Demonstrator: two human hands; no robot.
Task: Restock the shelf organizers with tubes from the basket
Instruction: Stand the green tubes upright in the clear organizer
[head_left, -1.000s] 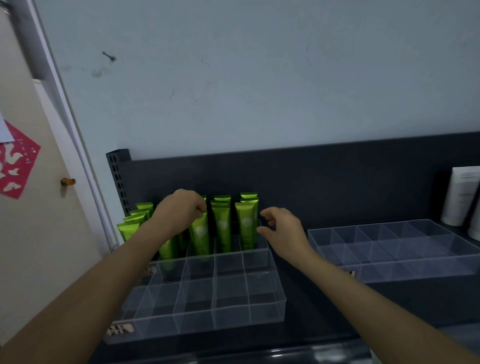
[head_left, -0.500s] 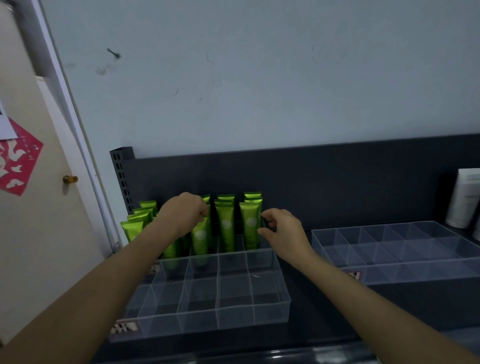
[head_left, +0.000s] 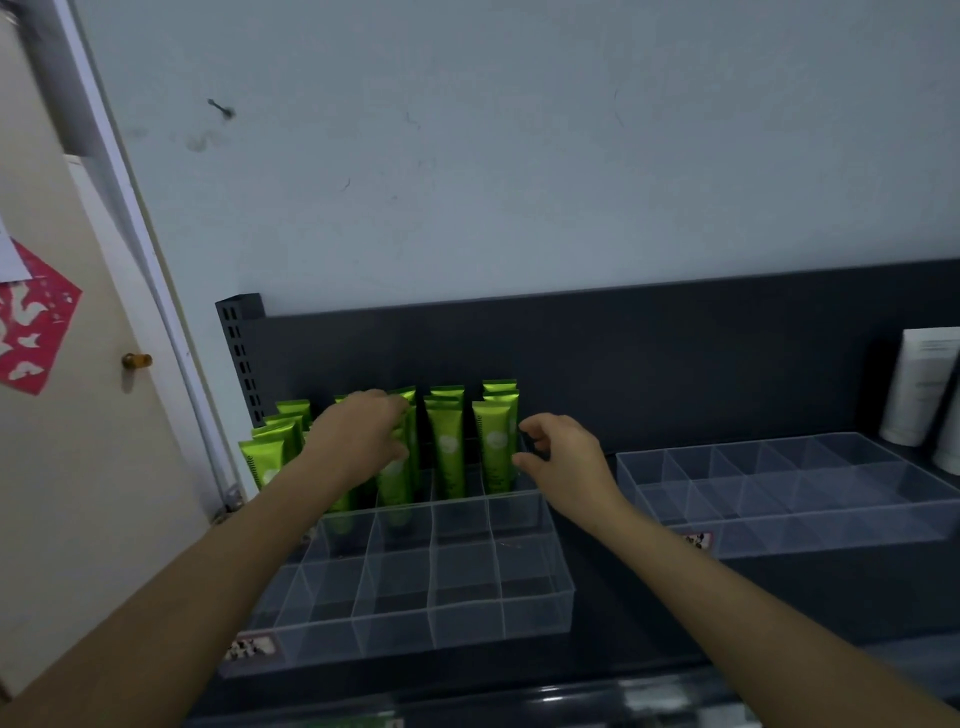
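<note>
Several green tubes (head_left: 448, 441) stand upright in the back rows of a clear compartment organizer (head_left: 410, 618) on the dark shelf. My left hand (head_left: 358, 436) reaches over the left-middle tubes, its fingers curled over the top of one green tube (head_left: 393, 475) that stands in a compartment. My right hand (head_left: 566, 460) hovers at the organizer's back right corner, beside the rightmost tube (head_left: 493, 441). Its fingers are loosely curled and hold nothing. The organizer's front rows hold no tubes. The basket is out of view.
A second clear organizer (head_left: 789, 499) without tubes sits to the right. White tubes (head_left: 922, 384) stand at the far right against the shelf's dark back panel (head_left: 649, 358). A door with a small knob (head_left: 136, 360) is on the left.
Both hands stay at the back rows. My left hand's fingers have stretched slightly further over the tube tops; my right hand has barely moved.
</note>
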